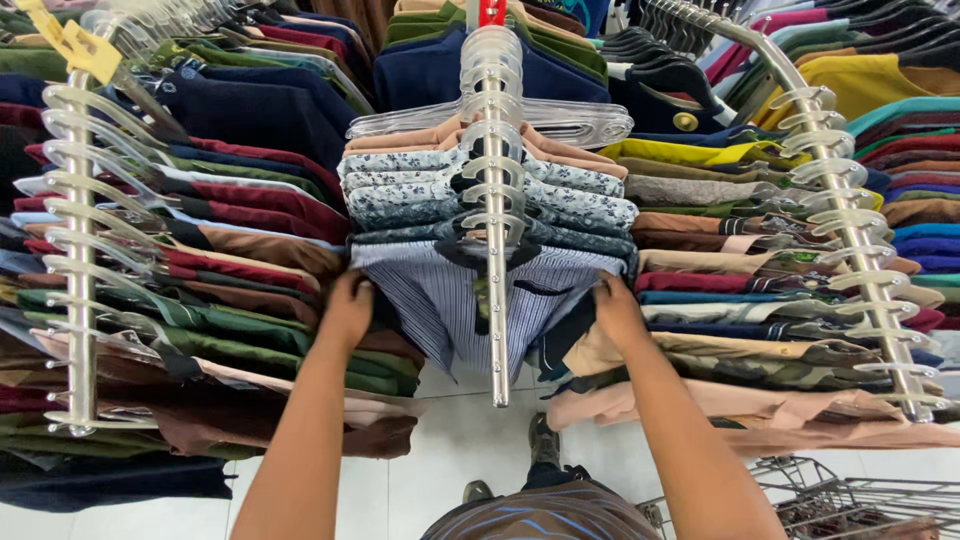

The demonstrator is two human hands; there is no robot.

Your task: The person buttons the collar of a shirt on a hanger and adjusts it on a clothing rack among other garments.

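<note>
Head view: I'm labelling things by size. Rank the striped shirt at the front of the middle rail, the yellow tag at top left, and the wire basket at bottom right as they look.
1. Blue-white striped shirt
2. Wire basket, cropped, so unsure
3. Yellow tag

Glossy metal rail (497,300), striped cloth shirt (440,295)

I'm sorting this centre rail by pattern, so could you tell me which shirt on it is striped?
The front shirt, blue and white with fine stripes, nearest you. The left hand and right hand touch its shoulders. Those behind it are floral or plain.
</note>
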